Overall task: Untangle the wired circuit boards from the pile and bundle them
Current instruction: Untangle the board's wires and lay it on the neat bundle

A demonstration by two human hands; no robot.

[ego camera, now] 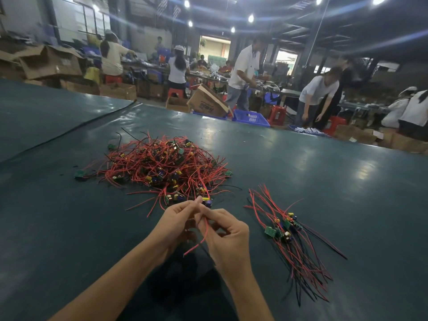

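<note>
1. Partly hidden, the left hand (pixel 176 218) keeps its palm away from my view. Its fingertips pinch the red wire (pixel 205 230) just below a small board (pixel 207 202) that carries a blue capacitor.
2. The right hand (pixel 227 232) pinches the same red wire lower down, fingers curled. The wire's free end hangs below both hands, above the table (pixel 324 170).
3. Both forearms are cut off at the bottom frame edge.
4. The tangled pile (pixel 162 165) of wired circuit boards lies on the table just beyond the hands. I cannot count single boards in it.
5. A sorted group (pixel 287 232) of boards lies to the right of the right hand, apart from the pile, with its wires roughly parallel.
6. A blue basket (pixel 251 118) stands beyond the far table edge. I cannot make out its contents.
7. A tilted cardboard box (pixel 208 103) stands just left of the basket. Its inside is hidden.
8. People in the background are blurred.
</note>
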